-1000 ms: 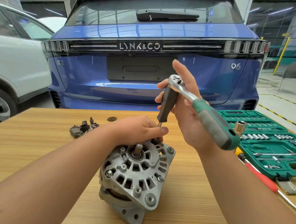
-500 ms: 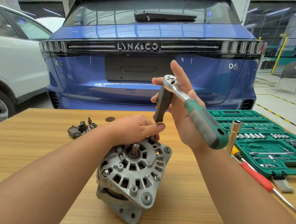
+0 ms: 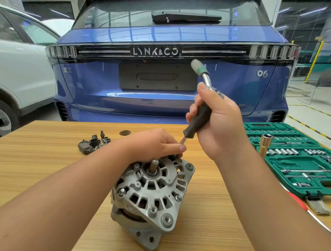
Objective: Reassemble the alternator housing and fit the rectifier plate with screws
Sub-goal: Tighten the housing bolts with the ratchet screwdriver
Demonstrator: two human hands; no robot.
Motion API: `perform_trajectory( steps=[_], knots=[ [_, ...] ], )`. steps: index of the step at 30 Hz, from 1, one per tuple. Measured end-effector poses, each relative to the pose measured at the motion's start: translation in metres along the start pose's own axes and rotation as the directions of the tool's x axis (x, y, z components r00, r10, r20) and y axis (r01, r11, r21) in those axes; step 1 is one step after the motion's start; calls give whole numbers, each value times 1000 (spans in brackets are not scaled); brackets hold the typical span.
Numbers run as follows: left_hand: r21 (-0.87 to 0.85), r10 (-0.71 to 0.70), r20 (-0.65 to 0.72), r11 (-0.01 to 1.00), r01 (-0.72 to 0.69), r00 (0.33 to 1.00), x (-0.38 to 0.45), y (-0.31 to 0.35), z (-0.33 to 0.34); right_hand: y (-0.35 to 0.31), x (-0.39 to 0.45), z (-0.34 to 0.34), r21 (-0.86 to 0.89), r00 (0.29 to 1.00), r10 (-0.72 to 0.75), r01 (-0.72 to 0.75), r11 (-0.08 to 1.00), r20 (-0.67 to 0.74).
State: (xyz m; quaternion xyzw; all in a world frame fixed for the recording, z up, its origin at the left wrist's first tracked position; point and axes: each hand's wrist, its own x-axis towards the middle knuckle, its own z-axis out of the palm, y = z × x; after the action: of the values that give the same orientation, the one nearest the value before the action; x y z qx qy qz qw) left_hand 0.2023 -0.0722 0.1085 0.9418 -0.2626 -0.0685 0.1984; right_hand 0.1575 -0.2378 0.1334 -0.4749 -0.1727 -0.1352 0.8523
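Wooden bench point(image 3: 43, 176), blue car point(image 3: 163, 86) beyond. Alternator point(image 3: 151, 193) mid-bench; left hand point(image 3: 152, 144) pinching screwdriver shaft point(image 3: 182, 140). Right hand point(image 3: 218, 124) gripping screwdriver handle point(image 3: 197, 121) plus ratchet point(image 3: 203, 73).

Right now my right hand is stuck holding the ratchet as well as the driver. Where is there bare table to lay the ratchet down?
Bare wooden table lies left of the alternator, in front of the rectifier plate. Another strip lies between the alternator and the green socket case, partly under your right hand and forearm. The right edge is crowded: the case, an upright socket and a red-handled tool.
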Motion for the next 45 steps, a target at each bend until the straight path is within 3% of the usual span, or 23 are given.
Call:
perform_trajectory(
  steps=[3,6,8,10,12,14,18,22,36,45],
  knots=[
    [-13,9,-14,1000,-9,1000,-1,-1,-1,-6,3,-8,205,959,163,-212,955,231],
    [-4,6,-10,1000,-6,1000,-1,-1,-1,-1,4,-5,286,958,163,-230,930,237],
    [-4,2,-8,1000,-2,1000,-1,0,-1,4,4,-1,288,984,95,-136,948,151],
    [6,2,-2,1000,-2,1000,0,0,-2,10,2,0,136,994,-70,58,989,80],
    [10,5,11,1000,-6,1000,-1,0,-2,16,-3,1,-107,960,-266,275,956,91],
    [18,1,13,1000,-1,1000,-2,1,-2,19,-6,1,-228,924,-350,377,898,153],
    [17,-16,11,1000,16,1000,-4,2,-3,8,-9,2,-108,942,-221,255,961,254],
    [10,-23,16,1000,23,1000,-4,2,-3,0,-11,5,-93,967,-104,128,987,231],
    [-23,-36,7,999,36,999,-6,3,-3,11,-14,-2,-164,932,-132,196,967,339],
    [-26,-11,-3,1000,11,1000,-9,6,-4,17,-1,-9,-83,954,-50,77,994,296]
  ],
)
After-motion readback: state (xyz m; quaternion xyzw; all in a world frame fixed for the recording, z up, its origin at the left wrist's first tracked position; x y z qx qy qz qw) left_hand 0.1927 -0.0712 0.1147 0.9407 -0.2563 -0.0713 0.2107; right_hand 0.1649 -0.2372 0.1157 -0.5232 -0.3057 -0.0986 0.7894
